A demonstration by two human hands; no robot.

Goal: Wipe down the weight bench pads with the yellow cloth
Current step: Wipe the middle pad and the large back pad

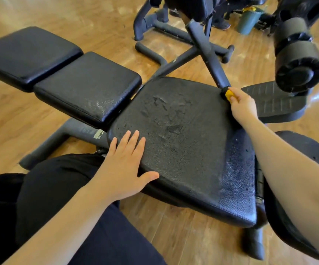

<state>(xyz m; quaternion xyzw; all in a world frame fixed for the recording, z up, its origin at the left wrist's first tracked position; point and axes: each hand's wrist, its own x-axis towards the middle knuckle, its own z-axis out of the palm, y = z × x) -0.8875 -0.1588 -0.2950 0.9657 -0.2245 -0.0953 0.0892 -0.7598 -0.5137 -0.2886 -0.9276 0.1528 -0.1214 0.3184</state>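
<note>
1. We stand over the wooden floor (30, 119), where the weight bench lies flat, its three black pads running from far left to near right.
2. The large seat pad (183, 142) sits nearest us; smeared streaks and a wet sheen cover its middle and right edge, so we judge the wiping here is under way rather than finished.
3. The middle pad (88, 87) shows a damp patch at its near corner, while the far pad (28, 54) looks dry and, we judge, not yet wiped.
4. A grey frame tube (206, 46) slants down to meet the seat pad's far right corner, and a foam roller (300, 60) hangs above a ribbed footplate (273, 102) just beyond.
5. Our left hand (124, 165) lies flat on the seat pad's near left edge, fingers straight and spread, thumb out; we judge it steadies the pad and our lean while the other arm reaches across.
6. Our right hand (242, 106) curls tightly round the yellow cloth (229, 94), bunching it small, probably to work it into the tight spot.
7. That cloth peeks out from the fingers and presses at the far right corner, right where the tube meets the pad, well apart from our left hand.
</note>
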